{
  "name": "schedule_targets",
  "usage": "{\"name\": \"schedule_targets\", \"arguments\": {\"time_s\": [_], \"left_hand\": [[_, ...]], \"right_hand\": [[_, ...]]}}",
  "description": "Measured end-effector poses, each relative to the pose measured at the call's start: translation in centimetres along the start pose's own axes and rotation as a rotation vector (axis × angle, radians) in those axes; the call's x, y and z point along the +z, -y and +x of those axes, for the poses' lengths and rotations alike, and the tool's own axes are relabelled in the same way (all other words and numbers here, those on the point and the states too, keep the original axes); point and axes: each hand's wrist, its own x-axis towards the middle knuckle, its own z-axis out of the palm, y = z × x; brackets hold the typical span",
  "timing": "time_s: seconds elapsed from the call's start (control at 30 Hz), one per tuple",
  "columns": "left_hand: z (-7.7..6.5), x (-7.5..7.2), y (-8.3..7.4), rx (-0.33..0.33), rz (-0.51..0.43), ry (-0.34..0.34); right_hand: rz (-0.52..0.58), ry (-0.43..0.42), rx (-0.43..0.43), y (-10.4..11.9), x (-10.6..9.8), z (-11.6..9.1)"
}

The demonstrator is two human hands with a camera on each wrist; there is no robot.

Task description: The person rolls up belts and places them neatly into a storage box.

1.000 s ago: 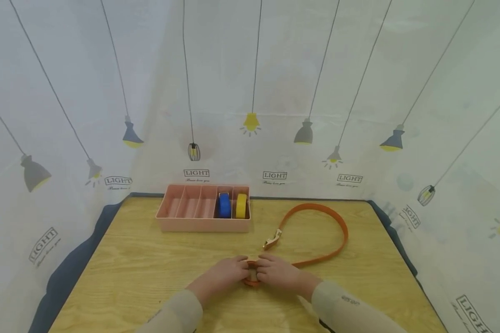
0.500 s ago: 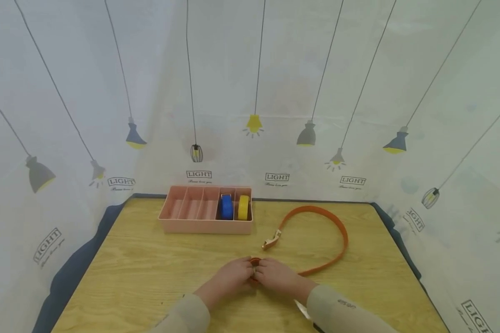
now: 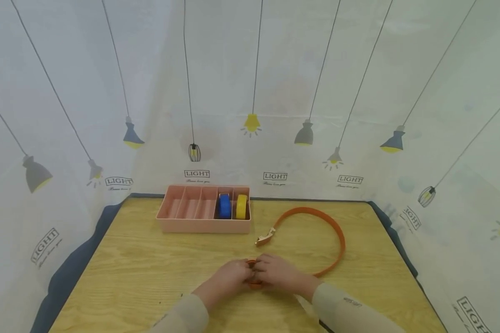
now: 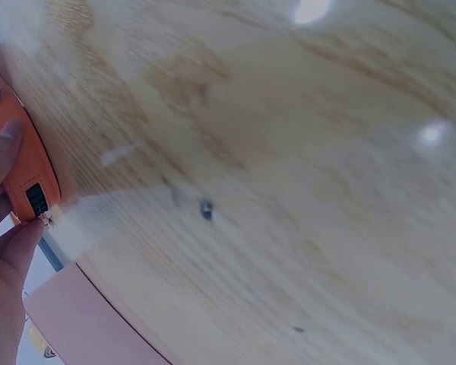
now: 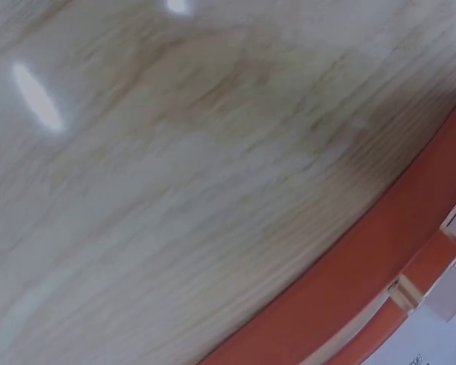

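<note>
Orange belt [image 3: 335,240], a smooth flat strap, curved in a wide arc across the wood-grain table [image 3: 129,277] just right of the pink tray [image 3: 204,225], its pale metal buckle [image 3: 265,238] lying near the tray's front corner. Both the left hand [image 3: 229,279] and right hand [image 3: 278,273] met in front of the tray, fingers curled around what seemed a coiled end of the strap. Inside the ribbed, divided tray, a blue roll [image 3: 224,206] and a yellow roll [image 3: 241,206] stood in the two rightmost compartments.
</note>
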Motion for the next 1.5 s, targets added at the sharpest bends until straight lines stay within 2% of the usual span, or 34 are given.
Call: {"name": "schedule_targets", "arguments": {"time_s": [0.1, 0.33, 0.43, 0.63, 0.8, 0.9, 1.0, 1.17, 1.37, 1.5], "left_hand": [[-0.2, -0.3, 0.0, -0.022, -0.023, 0.027], [-0.6, -0.6, -0.2, -0.059, 0.026, 0.067], [-0.6, -0.5, -0.4, -0.046, 0.037, 0.073], [-0.5, -0.3, -0.9, 0.033, 0.041, 0.041], [-0.6, -0.3, -0.5, 0.066, -0.041, 0.038], [-0.7, -0.4, -0.1, 0.083, -0.082, 0.042], [-0.8, -0.6, 0.2, 0.095, -0.019, 0.017], [-1.0, -0.6, 0.6, 0.12, 0.156, -0.033], [-0.4, -0.3, 0.6, 0.067, 0.13, -0.014], [0.4, 0.6, -0.3, 0.022, 0.133, -0.05]], "right_hand": [[0.005, 0.057, 0.014, -0.4, -0.5, -0.5], [-0.065, 0.205, 0.026, -1.2, -1.4, -1.6], [-0.107, 0.22, 0.011, -1.5, -1.5, -1.8], [-0.207, 0.211, -0.032, -1.7, -1.1, -1.0], [-0.287, 0.171, -0.093, -1.4, -0.7, 0.1], [-0.294, 0.174, -0.102, -1.0, -0.7, 0.6], [-0.298, 0.188, -0.094, -0.8, -0.9, 0.9], [-0.312, 0.237, -0.049, -0.7, -0.9, 1.4], [-0.273, 0.27, 0.092, -0.5, -0.8, 1.9], [-0.186, 0.271, 0.17, -0.4, -0.7, 1.9]]}}
